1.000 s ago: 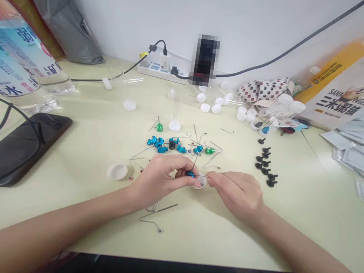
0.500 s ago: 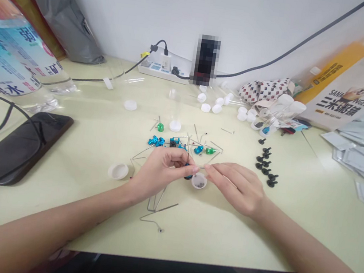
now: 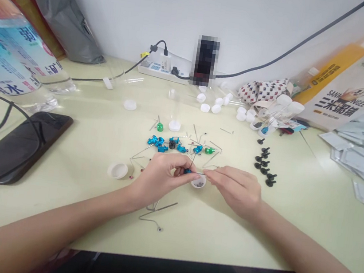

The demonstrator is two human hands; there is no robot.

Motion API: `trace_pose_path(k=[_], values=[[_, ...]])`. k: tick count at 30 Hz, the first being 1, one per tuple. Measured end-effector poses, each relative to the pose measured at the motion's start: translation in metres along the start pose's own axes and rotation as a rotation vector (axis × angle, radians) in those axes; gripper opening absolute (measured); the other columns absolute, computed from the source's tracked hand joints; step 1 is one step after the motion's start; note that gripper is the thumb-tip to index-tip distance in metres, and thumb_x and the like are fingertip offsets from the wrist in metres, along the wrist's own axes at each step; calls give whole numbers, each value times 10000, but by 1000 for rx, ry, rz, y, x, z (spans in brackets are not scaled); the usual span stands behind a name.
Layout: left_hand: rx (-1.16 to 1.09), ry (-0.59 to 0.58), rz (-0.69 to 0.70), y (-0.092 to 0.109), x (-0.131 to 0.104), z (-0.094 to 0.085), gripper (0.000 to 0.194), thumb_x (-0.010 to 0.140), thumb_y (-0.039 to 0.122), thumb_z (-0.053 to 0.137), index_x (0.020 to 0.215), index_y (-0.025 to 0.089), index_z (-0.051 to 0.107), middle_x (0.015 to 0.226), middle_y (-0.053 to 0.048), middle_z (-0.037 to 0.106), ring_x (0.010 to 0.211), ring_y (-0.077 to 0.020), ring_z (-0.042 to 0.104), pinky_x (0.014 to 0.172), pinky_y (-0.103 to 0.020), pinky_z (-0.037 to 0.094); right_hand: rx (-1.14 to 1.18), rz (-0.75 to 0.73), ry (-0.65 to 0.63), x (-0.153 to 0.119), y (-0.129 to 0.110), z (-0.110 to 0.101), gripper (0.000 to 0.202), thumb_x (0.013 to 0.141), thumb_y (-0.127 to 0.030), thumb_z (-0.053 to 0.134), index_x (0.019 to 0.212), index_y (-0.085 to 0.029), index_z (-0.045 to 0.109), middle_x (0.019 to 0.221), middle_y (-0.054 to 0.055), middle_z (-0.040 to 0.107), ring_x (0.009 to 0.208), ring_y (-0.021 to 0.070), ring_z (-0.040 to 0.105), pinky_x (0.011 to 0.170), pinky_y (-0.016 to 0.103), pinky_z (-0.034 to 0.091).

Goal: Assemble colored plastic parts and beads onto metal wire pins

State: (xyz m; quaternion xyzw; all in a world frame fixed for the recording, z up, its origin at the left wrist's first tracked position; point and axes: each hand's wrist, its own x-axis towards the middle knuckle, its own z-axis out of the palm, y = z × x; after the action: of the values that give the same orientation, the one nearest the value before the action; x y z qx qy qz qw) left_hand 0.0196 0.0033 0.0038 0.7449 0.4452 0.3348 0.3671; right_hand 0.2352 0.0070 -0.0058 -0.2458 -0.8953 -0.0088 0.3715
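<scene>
Two bare hands, close together over a pale table point(image 3: 222, 240); left hand point(image 3: 159, 179), thumb and fingers pinching a small blue part point(image 3: 187, 171), from which a thin upright rod point(image 3: 192, 160) rises; right hand point(image 3: 240, 190), fingers pressed together, fingertips pinching a thin level rod point(image 3: 201, 173) that runs to the blue part; just below the fingertips, one white cup point(image 3: 198, 183) with small bits in it; left of the left hand, a second white cup point(image 3: 118, 171); nearer the wearer than the left hand, several bent metal rods point(image 3: 158, 211).

Beyond the left hand, a cluster of blue pieces point(image 3: 162, 149) around one black piece point(image 3: 172, 144); two green pieces, one point(image 3: 159, 127) beyond the left hand, one point(image 3: 209, 151) beyond the gap between the hands; to the right of and beyond the right hand, a group of black parts point(image 3: 264, 171); farther beyond both hands, white caps point(image 3: 216, 109) and a power strip point(image 3: 158, 71); far left of the left hand, a dark phone point(image 3: 16, 148) and labelled bottles point(image 3: 14, 58); far right of the right hand, flat packets point(image 3: 360, 160).
</scene>
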Motion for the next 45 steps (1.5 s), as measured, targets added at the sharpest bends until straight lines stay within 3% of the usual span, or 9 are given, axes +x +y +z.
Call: trace_pose_path(k=[5, 12, 16, 22, 28, 32, 35, 39, 45], values=[[16, 8, 13, 3, -1, 0, 94, 804, 249, 636, 775, 171, 681, 683, 20, 618, 567, -84, 449, 583, -224, 396, 214, 180, -10, 4, -5, 1, 273, 877, -73, 501, 1124, -161, 574, 718, 21, 637, 605, 86, 573, 549, 205, 490], [-202, -99, -157, 6, 5, -5, 170, 804, 306, 628, 736, 153, 659, 705, -12, 641, 651, -123, 538, 612, -247, 421, -25, 72, 13, -6, 2, 3, 315, 808, -85, 607, 1102, -192, 581, 1026, 78, 635, 808, 156, 635, 676, 281, 560], [-295, -131, -194, 7, 7, -6, 180, 795, 308, 636, 722, 144, 653, 698, -16, 637, 639, -122, 531, 594, -245, 416, -79, 59, 41, -4, 0, 0, 267, 788, -86, 635, 1036, -179, 598, 939, 51, 657, 755, 146, 632, 663, 269, 558], [-197, -114, -150, 8, 4, -5, 194, 798, 326, 627, 719, 153, 665, 730, -32, 657, 669, -142, 556, 602, -257, 431, -177, -84, -6, -1, -2, -4, 208, 818, -66, 583, 1015, -116, 627, 845, 69, 653, 801, 148, 622, 699, 242, 534], [-72, -94, -101, 6, 2, -5, 192, 810, 335, 613, 748, 167, 680, 729, -21, 660, 634, -126, 532, 588, -251, 420, -24, 74, -32, 1, -6, -1, 203, 857, -62, 511, 984, -160, 634, 752, 29, 617, 616, 79, 547, 528, 182, 451], [-74, -89, -100, 7, 3, -6, 190, 806, 321, 620, 729, 160, 684, 694, -14, 643, 610, -116, 503, 584, -250, 402, 205, 185, -77, 7, -8, 0, 193, 897, -106, 466, 993, -154, 627, 723, 26, 598, 608, 80, 550, 530, 188, 456], [-205, -115, -144, 6, 5, -7, 178, 801, 295, 627, 716, 145, 673, 692, -22, 638, 645, -126, 536, 607, -249, 421, 173, 107, -65, 6, -3, 0, 194, 891, -146, 510, 1064, -149, 599, 783, 43, 631, 677, 100, 591, 584, 209, 500], [-403, -161, -235, 4, 9, -9, 157, 772, 273, 659, 694, 137, 649, 678, -21, 631, 632, -122, 544, 612, -245, 437, -41, -66, -94, 0, 5, 0, 381, 845, -163, 593, 1214, -118, 509, 950, 96, 648, 857, 157, 616, 733, 282, 545], [-453, -204, -253, 2, 11, -9, 154, 763, 266, 662, 695, 128, 655, 689, -36, 640, 638, -125, 557, 628, -250, 456, -145, -195, -135, 7, 3, -8, 363, 838, -85, 565, 1196, -59, 510, 863, 97, 662, 781, 160, 629, 690, 282, 556]])
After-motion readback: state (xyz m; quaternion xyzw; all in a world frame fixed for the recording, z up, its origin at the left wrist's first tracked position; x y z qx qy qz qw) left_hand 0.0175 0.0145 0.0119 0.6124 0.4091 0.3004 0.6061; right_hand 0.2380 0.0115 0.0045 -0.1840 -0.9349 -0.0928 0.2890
